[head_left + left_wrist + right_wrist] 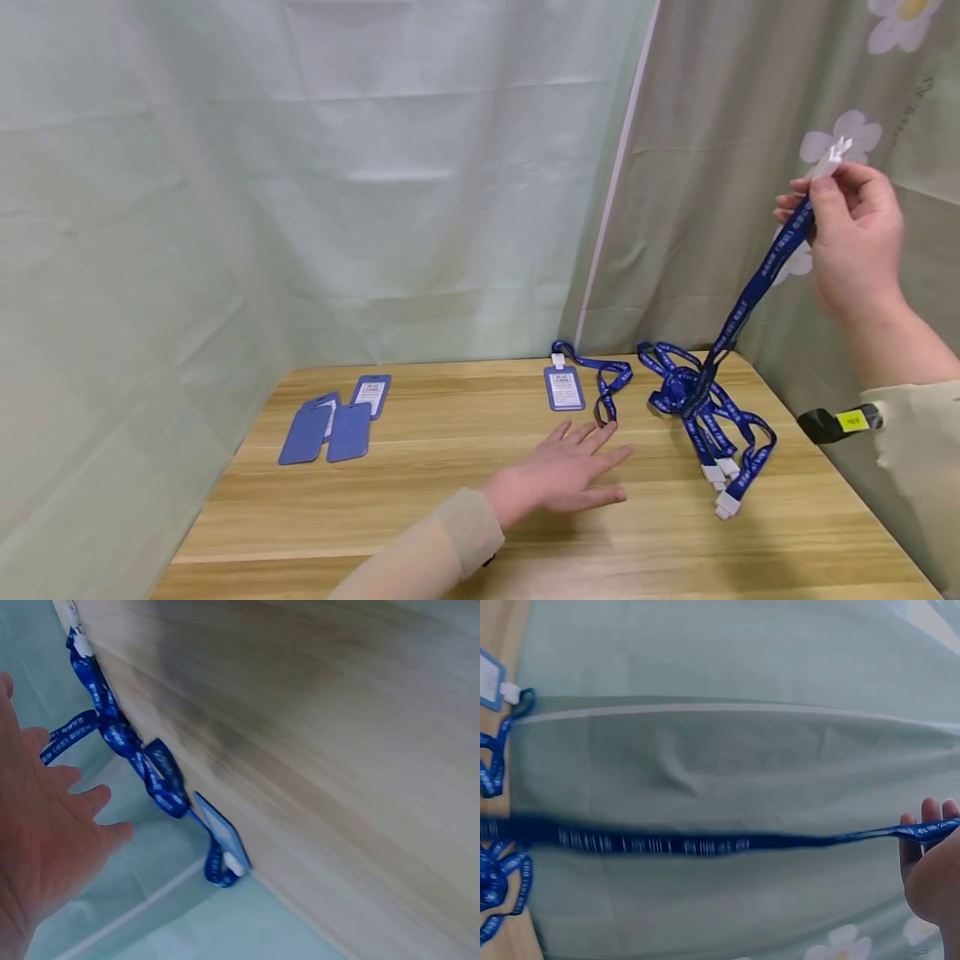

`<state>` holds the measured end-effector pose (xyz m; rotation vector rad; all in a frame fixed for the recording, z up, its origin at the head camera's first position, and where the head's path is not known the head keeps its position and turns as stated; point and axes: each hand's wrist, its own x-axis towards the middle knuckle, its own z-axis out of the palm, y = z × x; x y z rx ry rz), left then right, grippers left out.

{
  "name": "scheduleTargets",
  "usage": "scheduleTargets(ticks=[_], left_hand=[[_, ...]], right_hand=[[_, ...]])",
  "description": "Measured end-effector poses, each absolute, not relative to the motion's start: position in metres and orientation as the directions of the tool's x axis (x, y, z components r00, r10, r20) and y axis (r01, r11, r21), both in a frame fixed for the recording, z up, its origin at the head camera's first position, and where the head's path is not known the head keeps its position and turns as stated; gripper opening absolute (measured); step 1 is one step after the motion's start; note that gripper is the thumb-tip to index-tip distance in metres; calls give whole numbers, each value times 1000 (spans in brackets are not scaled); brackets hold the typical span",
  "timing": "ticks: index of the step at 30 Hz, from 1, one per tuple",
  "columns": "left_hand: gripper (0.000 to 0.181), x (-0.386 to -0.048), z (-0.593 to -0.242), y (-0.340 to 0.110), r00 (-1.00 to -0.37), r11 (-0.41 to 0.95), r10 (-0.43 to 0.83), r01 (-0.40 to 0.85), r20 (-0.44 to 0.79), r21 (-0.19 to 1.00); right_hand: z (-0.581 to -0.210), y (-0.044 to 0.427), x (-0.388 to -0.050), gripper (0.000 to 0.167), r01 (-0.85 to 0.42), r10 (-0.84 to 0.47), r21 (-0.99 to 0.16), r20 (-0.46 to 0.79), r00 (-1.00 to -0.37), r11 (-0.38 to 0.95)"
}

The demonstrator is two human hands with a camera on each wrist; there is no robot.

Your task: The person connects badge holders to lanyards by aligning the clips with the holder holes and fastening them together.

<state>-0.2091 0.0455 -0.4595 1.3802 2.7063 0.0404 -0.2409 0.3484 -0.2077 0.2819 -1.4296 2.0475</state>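
One badge (565, 390) clipped to blue strap (592, 363), four loose badges (348, 435) strapless! Right fingers (828, 200) pinching raised strap (763, 275); left fingers (617, 456) spread, gripping nothing.

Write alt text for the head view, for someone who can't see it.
A person's right hand holds up a blue lanyard by its white clip, over a tangle of lanyards on a wooden table. The left hand spreads its fingers near a card holder with its own lanyard; more holders lie at left.
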Motion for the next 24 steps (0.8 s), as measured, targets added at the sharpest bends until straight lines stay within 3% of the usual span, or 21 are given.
scheduleTargets(ticks=[5,7,9,12,14,18,24], left_hand=[[69,-212,-466,33,-599,604,797,791,-75,99],[69,-213,-468,28,-605,610,792,786,-78,101],[69,-214,-471,24,-609,614,789,783,-80,100],[69,-215,-474,16,-620,627,779,772,-96,103],[69,-217,-477,9,-628,636,771,764,-103,104],[69,-220,-484,-6,-642,651,759,751,-107,115],[69,-222,-494,-32,-654,661,750,740,-98,124]], right_hand=[[-241,353,-235,31,-541,269,-828,492,-828,-150],[-258,357,-233,30,-484,216,-875,478,-852,24],[-276,360,-230,33,-401,142,-866,456,-879,298],[-302,360,-225,40,-285,1,-698,379,-925,657],[-320,354,-222,41,-280,-107,-572,317,-942,771],[-360,334,-218,33,-349,-273,-429,230,-934,833],[-429,296,-212,20,-432,-396,-334,173,-902,838]])
